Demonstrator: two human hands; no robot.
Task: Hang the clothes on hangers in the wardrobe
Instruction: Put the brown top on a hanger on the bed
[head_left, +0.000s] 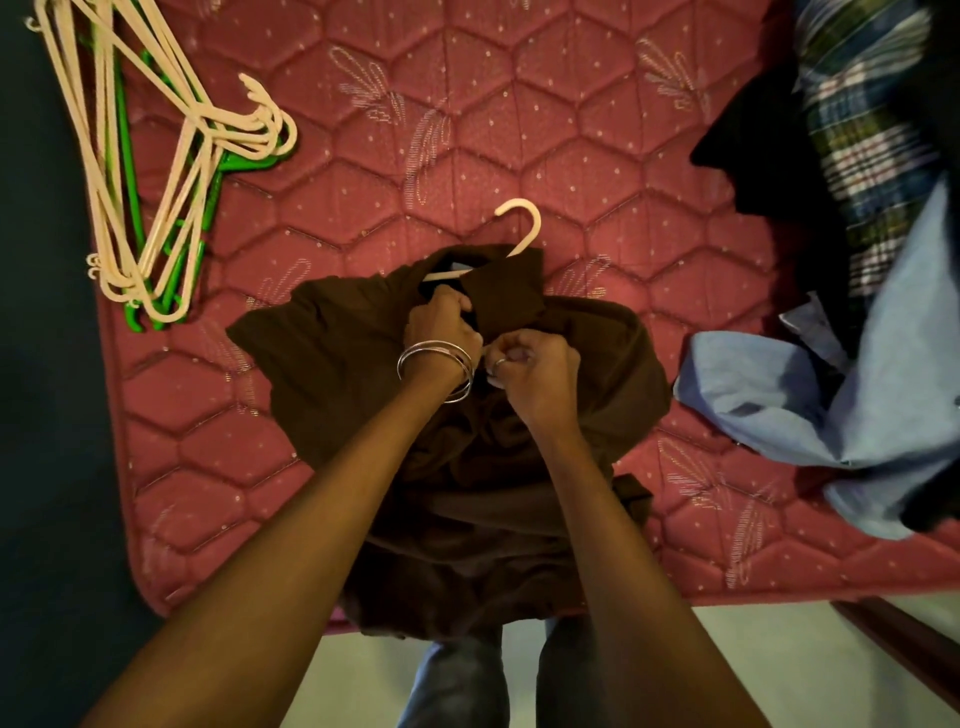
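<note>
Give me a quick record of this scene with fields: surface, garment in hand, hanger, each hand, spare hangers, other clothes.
surface: red quilted mattress
garment: brown shirt, lying on the mattress, lower part draped over the near edge
hanger: cream hanger inside the shirt's neck, hook sticking out
left hand: grips the shirt at the collar
right hand: pinches the shirt front just below the collar
spare hangers: cream and green pile, far left
other clothes: blue shirt, plaid shirt, on the right
</note>
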